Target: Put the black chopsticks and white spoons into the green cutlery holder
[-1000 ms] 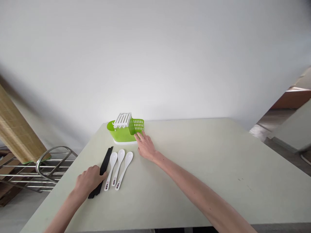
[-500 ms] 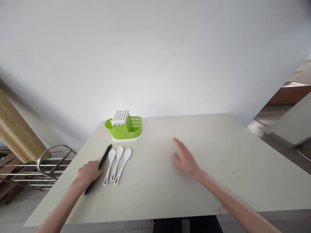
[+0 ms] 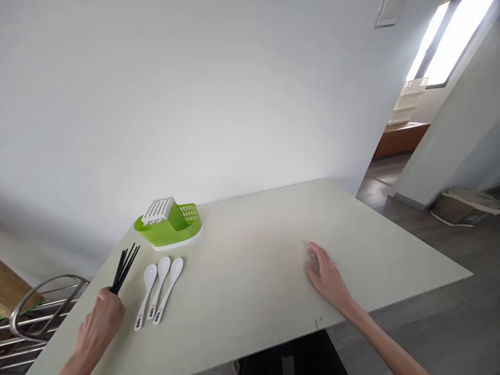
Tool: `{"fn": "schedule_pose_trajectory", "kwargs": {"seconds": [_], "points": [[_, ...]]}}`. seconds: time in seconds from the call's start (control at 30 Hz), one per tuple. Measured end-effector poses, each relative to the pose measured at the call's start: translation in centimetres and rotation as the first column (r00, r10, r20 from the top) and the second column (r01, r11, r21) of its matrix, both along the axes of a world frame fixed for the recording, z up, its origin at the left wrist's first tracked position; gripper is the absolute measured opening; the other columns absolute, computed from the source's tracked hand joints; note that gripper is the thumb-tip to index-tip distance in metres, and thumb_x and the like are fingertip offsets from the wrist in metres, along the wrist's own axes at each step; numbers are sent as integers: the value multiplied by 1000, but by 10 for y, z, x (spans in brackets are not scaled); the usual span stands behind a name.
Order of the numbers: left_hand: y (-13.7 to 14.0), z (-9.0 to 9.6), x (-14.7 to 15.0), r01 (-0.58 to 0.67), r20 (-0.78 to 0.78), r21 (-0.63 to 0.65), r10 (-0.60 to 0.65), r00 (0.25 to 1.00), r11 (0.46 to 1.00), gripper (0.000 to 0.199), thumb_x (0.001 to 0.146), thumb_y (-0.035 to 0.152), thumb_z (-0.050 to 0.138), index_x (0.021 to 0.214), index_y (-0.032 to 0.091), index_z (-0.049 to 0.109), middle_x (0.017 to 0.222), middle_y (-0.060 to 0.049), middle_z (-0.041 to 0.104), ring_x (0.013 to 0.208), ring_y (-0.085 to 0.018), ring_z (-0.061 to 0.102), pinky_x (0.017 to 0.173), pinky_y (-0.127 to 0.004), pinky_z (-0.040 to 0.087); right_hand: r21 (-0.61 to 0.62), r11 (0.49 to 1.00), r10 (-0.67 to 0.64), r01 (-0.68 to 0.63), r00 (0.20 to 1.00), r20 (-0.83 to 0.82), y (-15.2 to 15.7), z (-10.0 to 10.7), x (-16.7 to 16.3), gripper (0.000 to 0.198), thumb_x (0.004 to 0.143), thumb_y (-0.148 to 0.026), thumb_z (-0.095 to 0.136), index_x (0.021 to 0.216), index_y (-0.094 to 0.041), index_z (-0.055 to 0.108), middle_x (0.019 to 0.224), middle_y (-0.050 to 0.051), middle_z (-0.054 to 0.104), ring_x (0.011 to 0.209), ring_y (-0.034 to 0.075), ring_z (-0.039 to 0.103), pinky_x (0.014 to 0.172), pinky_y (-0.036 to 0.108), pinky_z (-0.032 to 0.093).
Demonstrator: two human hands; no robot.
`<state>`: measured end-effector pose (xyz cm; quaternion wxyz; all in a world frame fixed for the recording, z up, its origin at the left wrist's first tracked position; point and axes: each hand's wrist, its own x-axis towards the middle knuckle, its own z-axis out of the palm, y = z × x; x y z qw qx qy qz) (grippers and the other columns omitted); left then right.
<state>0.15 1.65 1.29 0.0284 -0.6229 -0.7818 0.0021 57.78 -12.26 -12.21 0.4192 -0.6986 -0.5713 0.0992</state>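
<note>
My left hand [image 3: 102,316] is wrapped round a bundle of black chopsticks [image 3: 125,266], whose tips fan out toward the back of the table. Just right of that hand lie three white spoons, the left spoon [image 3: 149,277], the middle spoon [image 3: 163,270] and the right spoon [image 3: 175,271], bowls pointing away from me. Behind them stands a green utensil caddy [image 3: 167,233] with a white slotted top and a white base. Over the right part of the table, my right hand [image 3: 328,276] is empty, its fingers stretched out and thumb apart.
The pale table [image 3: 250,271] meets a white wall [image 3: 242,104] at the back. A metal rack [image 3: 42,312] stands beyond the table's left edge. A dark seat [image 3: 292,357] shows below the front edge. On the floor at right sits a bin-like container [image 3: 464,205].
My left hand has gripped the chopsticks and raised them off the table, their tips now spread. The view has turned to the right. My right hand has shifted rightward, still open.
</note>
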Motion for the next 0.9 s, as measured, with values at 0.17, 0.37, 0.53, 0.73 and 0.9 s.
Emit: {"fn": "schedule_pose_trajectory", "kwargs": {"seconds": [0.17, 0.37, 0.53, 0.73, 0.9], "points": [[-26, 12, 80, 229, 93, -87, -220, 971, 970, 46, 100, 34, 26, 135, 10, 42, 92, -20, 73, 88, -40, 74, 73, -43, 50, 16, 1000, -8, 8, 1000, -8, 3, -1, -2, 57, 106, -43, 37, 161, -31, 33, 160, 14, 46, 142, 34, 52, 107, 51, 53], [-38, -5, 196, 474, 42, -217, -477, 878, 853, 40, 94, 9, 34, 131, 16, 49, 123, -23, 67, 97, -34, 74, 79, -42, 50, 8, 1000, -3, 3, 1000, 13, 3, -2, 1, 55, 106, -40, 36, 160, -28, 36, 159, 14, 47, 144, 33, 50, 112, 53, 50], [-34, -24, 249, 487, -149, -240, -527, 837, 840, 42, 92, 0, 28, 122, 10, 55, 116, -24, 63, 90, -32, 75, 70, -37, 52, -18, 1000, -9, 9, 999, 35, 2, 0, 2, 55, 105, -36, 35, 159, -27, 35, 160, 14, 46, 145, 32, 48, 112, 51, 49], [-37, -39, 253, 532, -184, -132, -548, 816, 837, 37, 105, 26, 36, 128, 9, 59, 113, -23, 64, 98, -33, 70, 72, -37, 54, -37, 999, -7, 8, 1000, 14, 1, 3, 3, 52, 105, -37, 36, 156, -25, 38, 160, 14, 46, 145, 32, 49, 113, 51, 49], [-49, -37, 224, 658, -182, 88, -637, 749, 748, 61, 103, 56, 46, 140, 8, 55, 127, -24, 64, 118, -39, 60, 101, -50, 49, -38, 999, 1, 0, 1000, 20, 0, 2, 4, 51, 106, -40, 36, 154, -25, 40, 159, 15, 47, 143, 33, 51, 109, 51, 52]]}}
